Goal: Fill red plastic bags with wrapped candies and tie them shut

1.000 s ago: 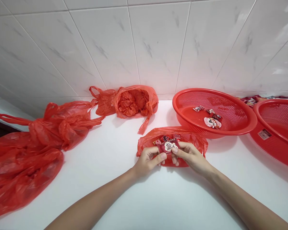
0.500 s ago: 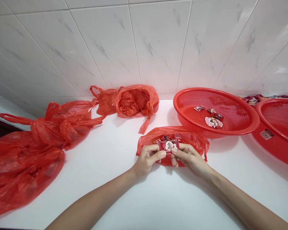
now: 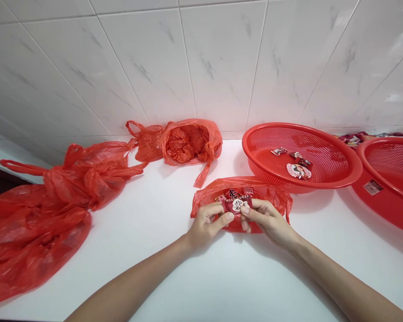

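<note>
A dark red wrapped candy (image 3: 237,205) with white lettering is stretched between my two hands. My left hand (image 3: 208,223) pinches its left side between thumb and fingers. On the other side, my right hand (image 3: 265,219) grips it with the thumb across its front. Just behind and below lies a red plastic bag (image 3: 272,197), its mouth towards me, with more wrapped pieces partly showing inside. The hands and the candy hide much of what the bag holds.
A red mesh basket (image 3: 322,181) holding several small wrapped sweets stands behind right. Another red basket (image 3: 389,192) is farther right, with wrapped packets (image 3: 356,138) behind it. A bag stuffed with red plastic (image 3: 215,138) sits by the wall; crumpled red bags (image 3: 53,214) lie left.
The candy tilts slightly between my fingers, its top edge leaning away. Both hands keep their grip and stay in almost the same place.
</note>
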### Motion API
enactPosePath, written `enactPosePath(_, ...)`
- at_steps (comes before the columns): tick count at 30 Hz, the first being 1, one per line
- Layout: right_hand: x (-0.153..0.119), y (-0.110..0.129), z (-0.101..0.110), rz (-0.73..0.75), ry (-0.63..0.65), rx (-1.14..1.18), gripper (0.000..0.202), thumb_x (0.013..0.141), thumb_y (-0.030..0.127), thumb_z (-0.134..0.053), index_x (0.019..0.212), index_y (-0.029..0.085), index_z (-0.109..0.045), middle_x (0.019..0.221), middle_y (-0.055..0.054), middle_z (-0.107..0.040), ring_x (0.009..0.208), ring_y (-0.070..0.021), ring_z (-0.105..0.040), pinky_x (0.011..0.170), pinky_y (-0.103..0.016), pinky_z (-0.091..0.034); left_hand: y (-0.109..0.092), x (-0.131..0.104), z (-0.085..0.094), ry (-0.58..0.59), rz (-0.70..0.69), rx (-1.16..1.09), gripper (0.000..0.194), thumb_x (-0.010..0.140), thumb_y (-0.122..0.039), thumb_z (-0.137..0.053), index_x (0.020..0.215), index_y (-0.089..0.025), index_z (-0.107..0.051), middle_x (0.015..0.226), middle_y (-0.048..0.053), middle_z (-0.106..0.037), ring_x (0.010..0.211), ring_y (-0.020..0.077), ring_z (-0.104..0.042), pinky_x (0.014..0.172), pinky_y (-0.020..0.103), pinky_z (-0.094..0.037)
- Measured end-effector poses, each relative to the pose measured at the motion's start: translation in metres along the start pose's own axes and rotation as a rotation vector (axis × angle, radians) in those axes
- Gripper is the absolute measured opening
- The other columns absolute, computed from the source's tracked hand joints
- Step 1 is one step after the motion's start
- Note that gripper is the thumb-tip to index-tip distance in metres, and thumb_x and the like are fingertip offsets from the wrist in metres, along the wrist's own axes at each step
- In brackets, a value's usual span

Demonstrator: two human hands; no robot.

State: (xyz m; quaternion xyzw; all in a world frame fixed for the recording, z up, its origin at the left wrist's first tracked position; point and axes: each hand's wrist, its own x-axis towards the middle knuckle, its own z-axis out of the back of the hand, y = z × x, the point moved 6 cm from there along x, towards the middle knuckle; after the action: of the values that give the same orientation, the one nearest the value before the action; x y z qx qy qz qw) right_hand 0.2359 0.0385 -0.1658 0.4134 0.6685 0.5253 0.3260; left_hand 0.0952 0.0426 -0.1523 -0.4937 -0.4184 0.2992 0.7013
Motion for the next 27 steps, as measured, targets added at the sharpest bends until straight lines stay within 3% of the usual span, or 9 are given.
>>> enactPosePath(2,0.0,0.005,0.002,0.031,-0.012,-0.046,0.032,0.092,0.046,-0.067,0.079,0.017,-0.065,0.067,0.0,-0.063,0.062,-0.0125,-0.057,0.064,-0.027,-0.047,-0.006,0.0,-0.001,0.04,-0.129,0.115,0.032,0.101,-0.03,-0.05,0.089,-0.018,-0.077,0.085,0.007,-0.075,0.083,0.02,-0.069,0.081,0.035,-0.055)
enactPosePath(7,-0.002,0.013,0.004,0.076,-0.061,-0.069,0.033,0.088,0.049,-0.071,0.104,0.021,-0.063,0.086,-0.001,-0.069,0.067,-0.0138,-0.064,0.071,-0.03,-0.052,-0.015,-0.008,0.014,-0.218,-0.496,0.53,0.015,0.094,-0.014,-0.062,0.093,-0.017,-0.076,0.075,0.003,-0.07,0.065,0.0131,-0.063,0.061,0.025,-0.052)
enactPosePath(10,-0.003,0.015,0.004,0.082,-0.093,-0.079,0.039,0.088,0.052,-0.07,0.113,0.023,-0.059,0.082,0.0,-0.068,0.066,-0.0142,-0.064,0.071,-0.031,-0.054,-0.016,-0.011,0.014,-0.236,-0.606,0.727,0.018,0.092,-0.011,-0.062,0.102,-0.017,-0.075,0.074,0.003,-0.068,0.064,0.0138,-0.062,0.061,0.027,-0.053)
enactPosePath(13,-0.003,0.015,0.005,0.108,-0.108,-0.083,0.031,0.088,0.045,-0.073,0.108,0.023,-0.064,0.089,-0.002,-0.068,0.069,-0.0135,-0.063,0.07,-0.031,-0.055,-0.016,-0.01,0.016,-0.26,-0.582,0.76,0.024,0.091,-0.007,-0.059,0.106,-0.019,-0.073,0.079,0.003,-0.071,0.069,0.0146,-0.066,0.064,0.027,-0.055)
enactPosePath(16,-0.003,0.014,0.008,0.157,-0.148,-0.084,0.026,0.083,0.036,-0.078,0.104,0.023,-0.068,0.098,-0.004,-0.067,0.079,-0.015,-0.064,0.071,-0.029,-0.057,-0.011,-0.008,0.02,-0.296,-0.469,0.663,0.029,0.089,-0.005,-0.059,0.111,-0.02,-0.071,0.087,0.004,-0.073,0.076,0.0148,-0.069,0.069,0.026,-0.058)
enactPosePath(21,-0.003,0.011,0.012,0.181,-0.178,-0.116,0.03,0.081,0.035,-0.081,0.104,0.022,-0.07,0.102,-0.007,-0.067,0.09,-0.0181,-0.065,0.073,-0.029,-0.059,-0.006,-0.006,0.021,-0.297,-0.349,0.542,0.04,0.085,-0.004,-0.059,0.121,-0.021,-0.066,0.099,0.004,-0.076,0.084,0.0156,-0.072,0.078,0.027,-0.06)
enactPosePath(25,-0.002,0.012,0.012,0.15,-0.171,-0.104,0.033,0.082,0.04,-0.079,0.107,0.021,-0.067,0.096,-0.006,-0.071,0.082,-0.018,-0.068,0.076,-0.033,-0.06,-0.011,-0.006,0.017,-0.256,-0.361,0.516,0.028,0.087,-0.011,-0.063,0.111,-0.021,-0.068,0.099,0.005,-0.074,0.09,0.0179,-0.071,0.081,0.031,-0.059)
enactPosePath(27,-0.003,0.016,0.015,0.152,-0.208,-0.123,0.033,0.085,0.042,-0.075,0.11,0.022,-0.065,0.095,-0.006,-0.073,0.078,-0.018,-0.069,0.08,-0.036,-0.059,-0.01,-0.003,0.018,-0.258,-0.297,0.512,0.015,0.089,-0.019,-0.065,0.103,-0.021,-0.07,0.094,0.005,-0.074,0.088,0.0189,-0.07,0.08,0.032,-0.058)
